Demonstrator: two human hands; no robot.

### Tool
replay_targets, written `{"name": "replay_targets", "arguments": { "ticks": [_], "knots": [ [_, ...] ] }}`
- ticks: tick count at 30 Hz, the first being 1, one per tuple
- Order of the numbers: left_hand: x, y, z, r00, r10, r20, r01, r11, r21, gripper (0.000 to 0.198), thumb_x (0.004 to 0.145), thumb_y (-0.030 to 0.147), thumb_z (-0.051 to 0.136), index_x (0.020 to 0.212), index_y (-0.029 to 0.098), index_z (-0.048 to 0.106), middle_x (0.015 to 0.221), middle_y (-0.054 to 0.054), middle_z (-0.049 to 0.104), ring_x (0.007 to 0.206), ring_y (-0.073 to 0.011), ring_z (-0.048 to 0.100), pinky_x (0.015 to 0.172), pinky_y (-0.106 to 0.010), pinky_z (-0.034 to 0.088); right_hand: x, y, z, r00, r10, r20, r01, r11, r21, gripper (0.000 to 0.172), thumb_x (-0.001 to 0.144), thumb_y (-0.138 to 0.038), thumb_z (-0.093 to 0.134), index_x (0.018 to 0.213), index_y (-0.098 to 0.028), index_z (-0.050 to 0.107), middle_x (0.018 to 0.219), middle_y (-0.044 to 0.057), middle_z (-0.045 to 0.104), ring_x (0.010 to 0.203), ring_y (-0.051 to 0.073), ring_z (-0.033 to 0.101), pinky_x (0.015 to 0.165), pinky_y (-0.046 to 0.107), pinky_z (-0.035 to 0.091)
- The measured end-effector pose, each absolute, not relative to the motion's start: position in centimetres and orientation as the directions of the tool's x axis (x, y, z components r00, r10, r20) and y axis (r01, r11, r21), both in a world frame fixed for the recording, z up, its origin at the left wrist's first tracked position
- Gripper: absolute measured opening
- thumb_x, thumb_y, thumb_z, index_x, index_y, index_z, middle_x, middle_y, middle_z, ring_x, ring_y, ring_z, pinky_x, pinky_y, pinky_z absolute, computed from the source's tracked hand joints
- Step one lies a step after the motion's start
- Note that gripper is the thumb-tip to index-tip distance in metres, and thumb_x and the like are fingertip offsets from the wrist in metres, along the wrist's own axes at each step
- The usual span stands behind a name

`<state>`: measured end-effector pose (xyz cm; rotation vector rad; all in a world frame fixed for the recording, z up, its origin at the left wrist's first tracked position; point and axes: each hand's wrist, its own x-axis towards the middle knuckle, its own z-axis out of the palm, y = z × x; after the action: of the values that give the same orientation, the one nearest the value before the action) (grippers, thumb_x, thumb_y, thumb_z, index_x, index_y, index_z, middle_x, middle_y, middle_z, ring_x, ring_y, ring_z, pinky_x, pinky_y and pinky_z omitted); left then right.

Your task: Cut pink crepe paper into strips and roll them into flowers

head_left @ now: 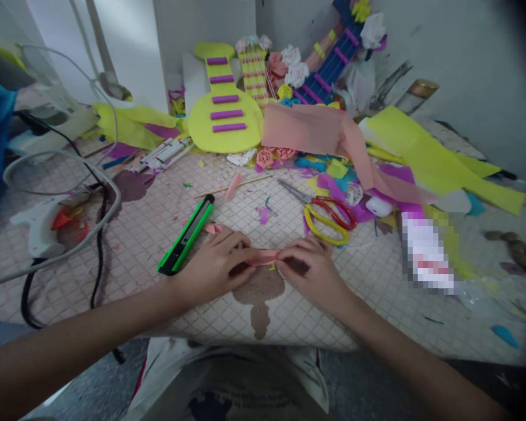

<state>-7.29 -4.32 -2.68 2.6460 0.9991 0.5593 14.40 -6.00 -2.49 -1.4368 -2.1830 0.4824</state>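
Observation:
Between my two hands, low over the table near its front edge, a small pink paper strip point(267, 256) is stretched sideways. My left hand point(221, 260) pinches its left end, fingers bent and pressed together. The right end is pinched by the thumb and fingertips of my right hand point(311, 266). A green and black utility knife point(186, 237) lies just left of my left hand. Beyond my right hand are scissors point(328, 216) with one yellow and one red handle. A pink scrap point(213, 228) rests behind my left hand's knuckles.
A white glue gun point(41, 228) and its looping cables occupy the left. At the back stand a yellow guitar shape point(225, 123) with purple bars and a blue one point(328, 70). Pink crepe paper point(307, 128) and yellow paper point(421, 152) spread across the back right.

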Motion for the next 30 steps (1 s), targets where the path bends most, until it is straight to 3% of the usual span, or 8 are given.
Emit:
{"name": "replay_targets", "arguments": {
  "ticks": [8,12,16,30],
  "knots": [
    [-7.13,-4.37,-2.84,0.684,0.677,0.271,0.570,-0.728,0.381,0.032,0.086,0.024,0.048,0.117,0.030,0.055,0.091,-0.004,0.054,0.087,-0.0171,0.050,0.082,-0.037,0.039,14.34,-6.00,-2.50,-0.322,0.927,0.193,0.745,0.373,-0.553,0.007,0.076,-0.019,0.063,0.074,-0.024,0.066,0.077,-0.002,0.065,0.081,0.019,0.056,0.080,0.039,0.029],
    [-7.17,-4.47,-2.72,0.633,0.707,0.315,0.561,-0.700,0.442,0.019,0.084,0.025,0.052,0.100,0.019,0.061,0.089,-0.005,0.058,0.086,-0.0174,0.052,0.080,-0.035,0.042,14.28,-5.96,-2.61,-0.317,0.925,0.209,0.749,0.379,-0.544,0.006,0.075,-0.019,0.064,0.073,-0.024,0.066,0.077,-0.002,0.065,0.081,0.018,0.056,0.080,0.039,0.030],
    [-7.25,-4.54,-2.70,0.621,0.717,0.317,0.533,-0.683,0.500,0.011,0.083,0.023,0.053,0.086,0.017,0.062,0.083,-0.004,0.059,0.082,-0.0164,0.053,0.077,-0.034,0.044,14.26,-5.96,-2.57,-0.312,0.926,0.211,0.741,0.376,-0.557,0.007,0.074,-0.018,0.065,0.071,-0.025,0.065,0.075,-0.002,0.065,0.079,0.018,0.057,0.079,0.039,0.029],
    [-6.75,-4.50,-2.49,0.589,0.786,0.190,0.611,-0.587,0.532,0.017,0.083,0.026,0.052,0.075,0.016,0.063,0.078,-0.004,0.061,0.079,-0.0172,0.055,0.077,-0.035,0.042,14.11,-5.86,-2.48,-0.296,0.940,0.168,0.762,0.338,-0.552,0.006,0.074,-0.020,0.065,0.069,-0.023,0.065,0.074,-0.001,0.065,0.080,0.020,0.056,0.079,0.040,0.027]
  ]
}}
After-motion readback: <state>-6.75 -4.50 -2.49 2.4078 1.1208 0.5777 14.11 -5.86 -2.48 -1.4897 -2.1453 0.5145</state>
